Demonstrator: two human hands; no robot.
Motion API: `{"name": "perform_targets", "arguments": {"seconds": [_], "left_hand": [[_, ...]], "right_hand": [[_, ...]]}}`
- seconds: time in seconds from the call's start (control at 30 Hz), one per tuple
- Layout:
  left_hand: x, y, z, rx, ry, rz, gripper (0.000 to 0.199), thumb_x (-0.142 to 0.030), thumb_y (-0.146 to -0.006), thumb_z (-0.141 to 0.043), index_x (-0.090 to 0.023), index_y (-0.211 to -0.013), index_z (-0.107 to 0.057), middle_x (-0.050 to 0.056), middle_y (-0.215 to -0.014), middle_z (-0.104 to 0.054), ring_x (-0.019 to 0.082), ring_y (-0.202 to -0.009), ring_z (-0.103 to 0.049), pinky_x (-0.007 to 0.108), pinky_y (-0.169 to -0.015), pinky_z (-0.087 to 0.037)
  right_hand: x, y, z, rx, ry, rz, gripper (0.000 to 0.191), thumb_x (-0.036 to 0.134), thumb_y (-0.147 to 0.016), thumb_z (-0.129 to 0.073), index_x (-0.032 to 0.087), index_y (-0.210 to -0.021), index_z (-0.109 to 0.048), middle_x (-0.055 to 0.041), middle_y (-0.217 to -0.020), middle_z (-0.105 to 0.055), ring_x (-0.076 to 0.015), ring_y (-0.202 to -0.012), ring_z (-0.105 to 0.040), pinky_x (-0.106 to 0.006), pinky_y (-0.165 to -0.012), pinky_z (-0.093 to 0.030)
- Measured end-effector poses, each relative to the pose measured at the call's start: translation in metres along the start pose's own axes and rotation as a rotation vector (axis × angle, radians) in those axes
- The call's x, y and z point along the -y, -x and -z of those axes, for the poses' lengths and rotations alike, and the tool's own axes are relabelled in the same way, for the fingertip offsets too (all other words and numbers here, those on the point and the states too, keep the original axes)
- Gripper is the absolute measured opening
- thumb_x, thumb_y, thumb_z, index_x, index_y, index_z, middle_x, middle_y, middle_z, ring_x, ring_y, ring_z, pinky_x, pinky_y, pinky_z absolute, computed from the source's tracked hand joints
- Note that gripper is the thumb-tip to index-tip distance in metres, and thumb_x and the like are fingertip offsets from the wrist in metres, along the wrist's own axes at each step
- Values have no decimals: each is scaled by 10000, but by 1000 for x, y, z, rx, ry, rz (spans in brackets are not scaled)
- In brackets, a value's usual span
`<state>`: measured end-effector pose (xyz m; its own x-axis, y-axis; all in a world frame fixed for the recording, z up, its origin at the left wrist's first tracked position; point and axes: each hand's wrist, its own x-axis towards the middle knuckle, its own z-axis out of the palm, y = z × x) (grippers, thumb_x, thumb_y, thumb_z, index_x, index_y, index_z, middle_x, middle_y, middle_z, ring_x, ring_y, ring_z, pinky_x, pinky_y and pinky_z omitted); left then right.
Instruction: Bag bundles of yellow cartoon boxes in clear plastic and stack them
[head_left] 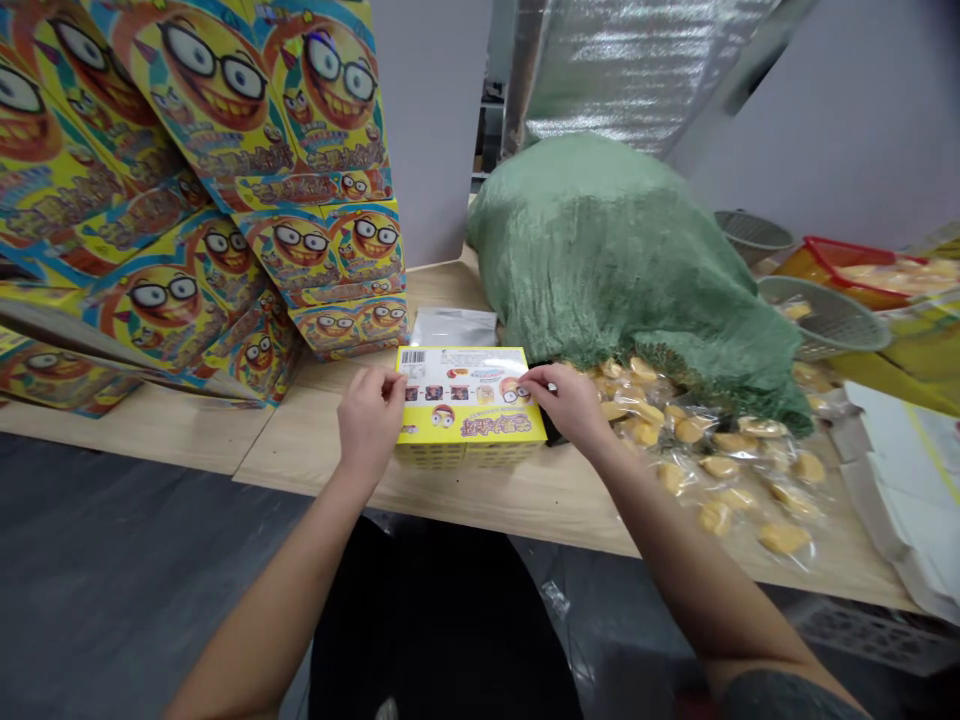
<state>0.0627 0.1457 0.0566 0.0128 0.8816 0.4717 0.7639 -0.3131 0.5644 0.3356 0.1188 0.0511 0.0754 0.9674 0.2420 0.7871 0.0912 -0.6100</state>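
A yellow and white printed box (472, 405) lies on the wooden table (322, 440), close to its front edge. At the box's left end is my left hand (370, 420), its fingers curled together against the side. My right hand (568, 402) is at the opposite end, thumb and forefinger pinched by the upper right edge. What either hand pinches, if anything, is too small to make out. Behind the box lies a clear plastic sheet or bag (452, 326). Several small wrapped yellow pieces (718, 467) are spread on the table to the right of my right hand.
Stacked yellow cartoon-face boxes (300, 240) rise at the left. A large green woven sack (600, 240) stands behind the wrapped pieces. Farther right are grey baskets (832, 330), a red-rimmed container (832, 275) and an opened white carton (900, 480).
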Motion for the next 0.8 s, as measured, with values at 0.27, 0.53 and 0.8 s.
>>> {"name": "perform_targets", "arguments": {"seconds": [0.27, 0.53, 0.8], "left_hand": [[-3, 2, -10, 35, -162, -32, 127, -232, -833, -514, -193, -724, -568, 43, -771, -606, 204, -775, -561, 322, -732, -428], [25, -10, 7, -13, 79, 147, 354, -238, -805, -511, -152, -1147, -547, 122, -1081, -582, 215, -962, -597, 364, -852, -482], [34, 29, 25, 519, -24, -414, 597, -450, -876, -478, -303, -1430, -311, 71, -1495, -340, 294, -1406, -218, 548, -1141, -95]], "right_hand": [[12, 6, -13, -75, 172, 109, 248, 286, -898, -438, 196, -827, -658, -83, -865, -612, -207, -810, -555, -314, -741, -426], [8, -3, 2, -280, 288, -5, 321, 243, -887, -394, 161, -1141, -573, -139, -1022, -589, -264, -952, -568, -400, -829, -447], [19, 42, -6, 184, 219, 275, 561, 501, -903, -414, 218, -1387, -413, -94, -1461, -384, -289, -1389, -260, -537, -1113, -222]]}}
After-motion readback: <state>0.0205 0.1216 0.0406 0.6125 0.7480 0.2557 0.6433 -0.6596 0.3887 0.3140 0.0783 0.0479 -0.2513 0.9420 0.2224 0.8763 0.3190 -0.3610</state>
